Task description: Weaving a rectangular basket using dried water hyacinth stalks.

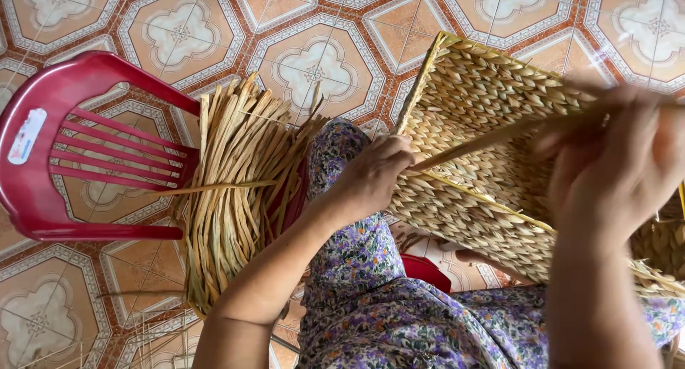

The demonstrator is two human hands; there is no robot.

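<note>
On the left stands a red plastic chair [78, 148], smooth and shiny, with thin bars across its back. A thick bunch of dry straw strips [239, 191] lies over its seat. The strips are long, flat and pale gold, and some ends poke off the edge toward the tiled floor [314, 62]. If the chair gets bumped, I think the whole bunch could slide off and scatter on those hard orange and white tiles.

Next comes the person's lap, covered in purple flowery cloth [385, 312]. It looks soft and loose.

The left hand [374, 173] is closed on the edge of a woven basket [485, 162] and seems to pinch one end of a long straw strand [499, 137] there. The basket rests tilted on the lap, between the two hands. It is boxy, with bumpy, knotted rows of braided straw and a stiff straight rim.

The right hand [617, 162] is blurry, so it is hard to tell, but it looks curled around the far end of that strand, pulling it tight.

A dry strand like this could snap or split if pulled too hard. If the left hand lets go, the weave might come loose, and the basket could tip off the knees.
</note>
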